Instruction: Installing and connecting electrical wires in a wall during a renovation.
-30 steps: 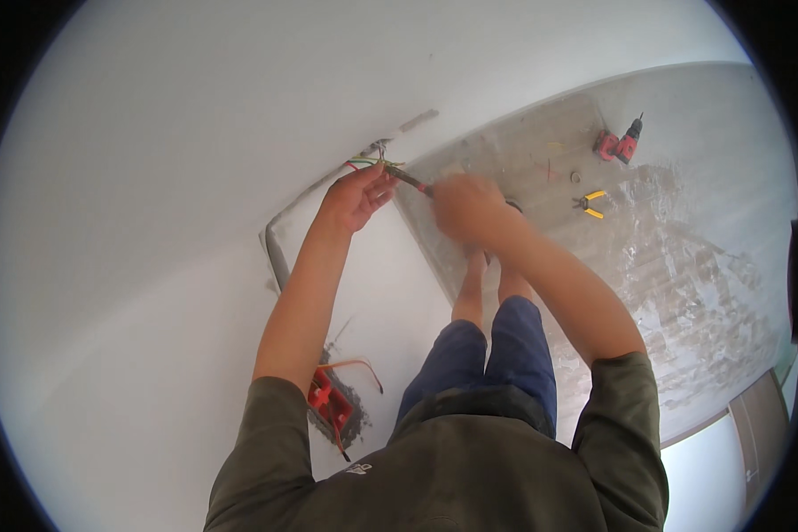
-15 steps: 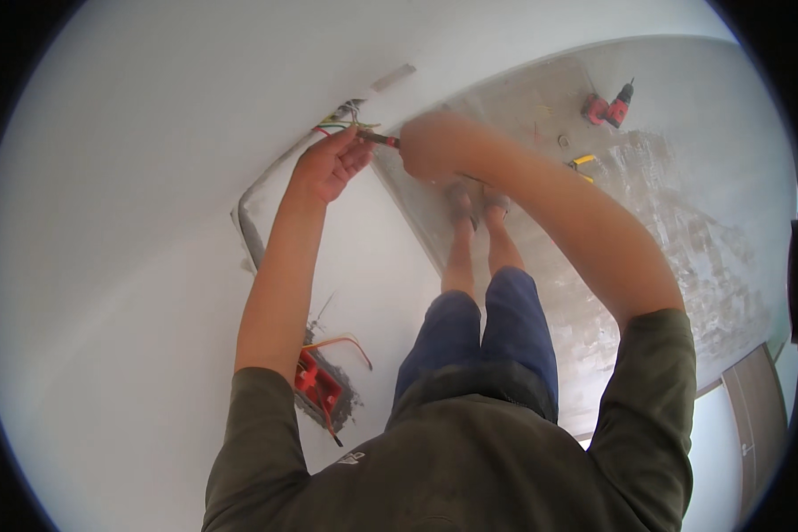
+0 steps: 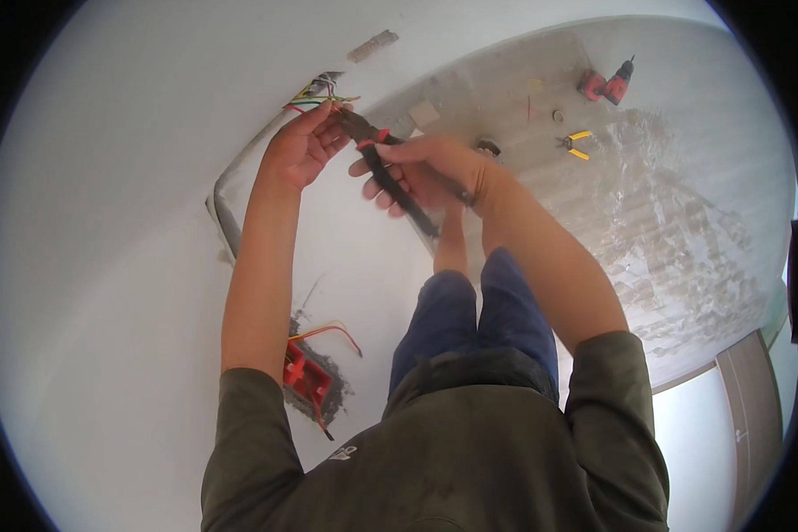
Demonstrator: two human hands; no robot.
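Observation:
My left hand (image 3: 309, 146) pinches the ends of coloured wires (image 3: 315, 102) that come out of a rough opening in the white wall. In my right hand (image 3: 421, 168) is a pair of pliers (image 3: 363, 133) with black and red handles. Its handles are spread apart, with the fingers about them. The jaws reach up to the fingertips of my left hand, beside the wires. Whether the jaws touch a wire is too small to tell.
Lower on the wall sits a red junction box (image 3: 308, 374) with loose wires. A filled groove (image 3: 229, 199) runs down the wall. On the dusty floor lie a red and black cordless drill (image 3: 606, 84), yellow-handled pliers (image 3: 577, 144) and a small ring-shaped roll (image 3: 558, 115).
The pliers have turned so that their spread handles now show, and my right hand has opened around them and moved slightly down. My left hand has shifted a little left and up.

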